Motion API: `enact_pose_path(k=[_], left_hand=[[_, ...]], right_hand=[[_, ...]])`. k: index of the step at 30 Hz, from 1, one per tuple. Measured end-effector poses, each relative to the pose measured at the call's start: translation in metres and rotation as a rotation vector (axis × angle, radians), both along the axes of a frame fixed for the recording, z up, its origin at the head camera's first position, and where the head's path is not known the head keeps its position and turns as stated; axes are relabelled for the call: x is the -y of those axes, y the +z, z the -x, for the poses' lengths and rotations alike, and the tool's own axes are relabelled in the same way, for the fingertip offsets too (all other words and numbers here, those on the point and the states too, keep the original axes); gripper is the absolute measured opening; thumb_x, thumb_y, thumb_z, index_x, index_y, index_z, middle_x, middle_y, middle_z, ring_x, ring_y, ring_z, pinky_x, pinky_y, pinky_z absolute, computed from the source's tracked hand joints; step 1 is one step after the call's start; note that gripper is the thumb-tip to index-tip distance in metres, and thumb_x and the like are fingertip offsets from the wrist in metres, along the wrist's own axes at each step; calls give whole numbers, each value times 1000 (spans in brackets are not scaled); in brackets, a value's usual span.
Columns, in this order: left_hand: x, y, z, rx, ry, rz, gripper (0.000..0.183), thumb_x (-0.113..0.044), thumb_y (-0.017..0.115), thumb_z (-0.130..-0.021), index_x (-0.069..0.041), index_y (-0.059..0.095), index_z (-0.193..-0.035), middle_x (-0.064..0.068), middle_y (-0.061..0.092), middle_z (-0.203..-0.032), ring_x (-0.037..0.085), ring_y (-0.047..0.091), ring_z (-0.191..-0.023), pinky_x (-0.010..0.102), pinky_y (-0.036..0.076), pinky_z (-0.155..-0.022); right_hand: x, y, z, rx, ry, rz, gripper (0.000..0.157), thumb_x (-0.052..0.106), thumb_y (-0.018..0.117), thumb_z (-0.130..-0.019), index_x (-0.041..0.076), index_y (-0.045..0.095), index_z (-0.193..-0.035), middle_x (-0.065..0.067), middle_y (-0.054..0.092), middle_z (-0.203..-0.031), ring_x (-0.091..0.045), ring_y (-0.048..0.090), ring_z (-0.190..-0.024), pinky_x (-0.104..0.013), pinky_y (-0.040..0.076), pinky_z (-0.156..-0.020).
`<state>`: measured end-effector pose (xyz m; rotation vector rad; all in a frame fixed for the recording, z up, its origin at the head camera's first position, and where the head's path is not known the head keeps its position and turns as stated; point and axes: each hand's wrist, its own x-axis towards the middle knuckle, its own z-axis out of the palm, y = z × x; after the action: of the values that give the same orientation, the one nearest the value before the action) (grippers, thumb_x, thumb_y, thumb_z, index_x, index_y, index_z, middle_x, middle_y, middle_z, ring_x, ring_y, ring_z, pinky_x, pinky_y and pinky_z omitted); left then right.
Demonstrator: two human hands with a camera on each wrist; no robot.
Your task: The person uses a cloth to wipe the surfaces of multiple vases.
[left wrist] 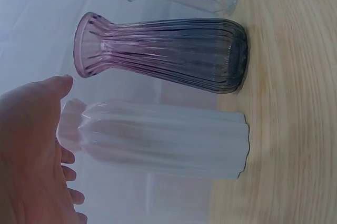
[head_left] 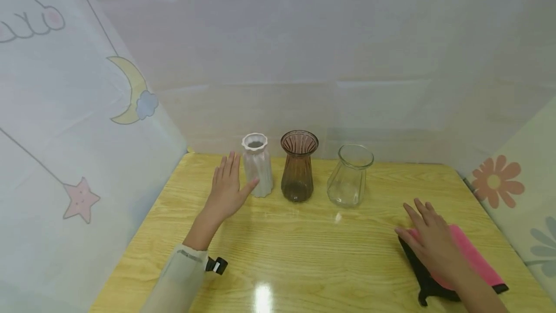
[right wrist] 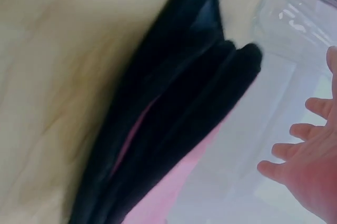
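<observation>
My left hand (head_left: 228,190) is beside the white ribbed vase (head_left: 258,173), fingers straight and thumb spread in front of it; whether they touch cannot be told. In the left wrist view, that white vase (left wrist: 163,139) stands beyond the palm, near the purple-grey fluted vase (left wrist: 168,52). To its right in the head view are the same brown-purple vase (head_left: 297,173) and a clear glass vase (head_left: 349,180). My right hand (head_left: 434,240) hovers with spread fingers over a folded pink cloth with black edging (head_left: 475,255). Nothing is held in either hand.
All three vases stand in a row near the back edge of the wooden table (head_left: 304,255). A pale sheet (head_left: 304,62) hangs behind it, and printed sheets (head_left: 43,110) flank both sides. A black strap piece (head_left: 217,265) sticks out at the left wrist.
</observation>
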<state>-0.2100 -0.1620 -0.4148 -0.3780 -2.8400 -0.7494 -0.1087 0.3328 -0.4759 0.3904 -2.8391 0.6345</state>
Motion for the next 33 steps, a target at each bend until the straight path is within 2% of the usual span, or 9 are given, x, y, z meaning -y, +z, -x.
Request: enact_pose_path(k=[8, 15, 19, 26, 33], left_hand=[[-3, 3, 10, 0, -3, -13, 92, -62, 45, -102, -2, 10, -162, 18, 2, -169, 37, -3, -155, 59, 3, -123], [-7, 3, 18, -3, -7, -49, 92, -64, 44, -101, -4, 10, -162, 19, 3, -169, 37, -3, -155, 59, 3, -123], [-9, 2, 23, -11, -2, -61, 92, -64, 44, -101, -4, 10, -162, 19, 5, -169, 37, -1, -156, 58, 4, -123], [-12, 4, 27, -19, -1, -78, 93, -62, 45, -101, 0, 12, -161, 21, 7, -168, 37, -1, -155, 58, 4, -123], [-13, 5, 32, -8, 5, -102, 91, -58, 48, -102, 3, 13, -160, 23, 8, -167, 39, 1, -155, 60, 5, -123]], right_hand=[[-21, -12, -2, 10, -6, 30, 69, 28, 60, -103, -4, 29, -156, -39, 15, -159, -57, 1, -148, -72, -4, -115], [-40, -24, -3, -41, -7, -48, 69, 24, 64, -100, -3, 31, -155, -42, 24, -154, -61, 12, -144, -72, 5, -115], [-49, -27, -3, -5, -28, -56, 70, 27, 65, -100, -4, 33, -153, -44, 27, -151, -61, 10, -144, -75, 7, -113], [-60, -30, -2, 59, -79, -108, 65, 34, 64, -100, -8, 42, -145, -46, 33, -145, -66, 21, -137, -82, 24, -97], [-64, -29, 0, 115, -108, -198, 64, 42, 60, -101, -4, 45, -143, -44, 36, -144, -65, 29, -132, -82, 28, -95]])
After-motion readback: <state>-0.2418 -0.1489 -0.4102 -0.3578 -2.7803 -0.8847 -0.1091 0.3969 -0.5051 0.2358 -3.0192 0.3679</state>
